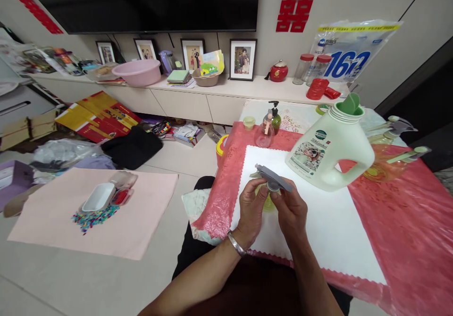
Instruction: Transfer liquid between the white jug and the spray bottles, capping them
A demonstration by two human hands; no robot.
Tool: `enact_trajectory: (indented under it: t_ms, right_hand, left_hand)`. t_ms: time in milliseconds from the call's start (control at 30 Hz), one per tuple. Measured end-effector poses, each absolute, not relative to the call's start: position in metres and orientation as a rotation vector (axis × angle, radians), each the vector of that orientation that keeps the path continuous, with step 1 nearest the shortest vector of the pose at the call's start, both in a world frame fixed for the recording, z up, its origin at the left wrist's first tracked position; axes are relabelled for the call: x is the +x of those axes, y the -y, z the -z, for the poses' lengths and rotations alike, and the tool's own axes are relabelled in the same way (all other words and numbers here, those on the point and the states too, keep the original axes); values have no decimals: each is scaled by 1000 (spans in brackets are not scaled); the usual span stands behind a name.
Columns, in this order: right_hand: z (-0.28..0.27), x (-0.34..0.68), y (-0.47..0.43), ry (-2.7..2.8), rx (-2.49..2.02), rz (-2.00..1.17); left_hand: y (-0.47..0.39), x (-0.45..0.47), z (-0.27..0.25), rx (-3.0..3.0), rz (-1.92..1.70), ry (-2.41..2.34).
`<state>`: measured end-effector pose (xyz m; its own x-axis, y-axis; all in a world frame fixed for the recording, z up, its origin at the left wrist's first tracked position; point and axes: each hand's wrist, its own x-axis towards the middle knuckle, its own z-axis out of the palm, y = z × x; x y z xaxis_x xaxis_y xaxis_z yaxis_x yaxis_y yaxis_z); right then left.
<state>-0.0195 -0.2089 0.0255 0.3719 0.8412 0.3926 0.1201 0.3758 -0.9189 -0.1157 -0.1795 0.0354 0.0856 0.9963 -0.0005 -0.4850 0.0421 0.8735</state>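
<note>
Both hands are closed around a spray bottle with a grey trigger head [274, 178] and a see-through yellowish body [269, 204]. My left hand [250, 208] grips its left side, a silver bangle on the wrist. My right hand [293, 207] holds the opposite side, thumb near the neck just under the grey head. My fingers hide much of the bottle. Beneath it lies a white mat [329, 231] with a scalloped edge. Just beyond my right hand stands a large pale green detergent jug [327, 151], uncapped, with a green piece in its mouth.
Amber spray bottles [385, 165] stand at the right on the red table cover [417, 212]. A pink-tinted bottle [264, 134], a dark green pump bottle [275, 119] and a small pale cup [248, 123] are at the back. Left, beads [94, 218] lie on a pink sheet [116, 240].
</note>
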Motion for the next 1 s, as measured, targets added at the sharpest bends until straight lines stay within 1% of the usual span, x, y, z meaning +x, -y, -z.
enact_trajectory:
  t_ms: [400, 700, 1000]
  right_hand:
    - [-27, -26, 207, 1000, -1184, -582]
    - [-21, -28, 207, 1014, -1272, -509]
    - [-17, -28, 206, 1064, -1275, -452]
  left_hand:
    - [181, -120, -30, 894, -1279, -717]
    - [181, -123, -36, 986, -1225, -673]
    - [177, -120, -36, 933, -1222, -696]
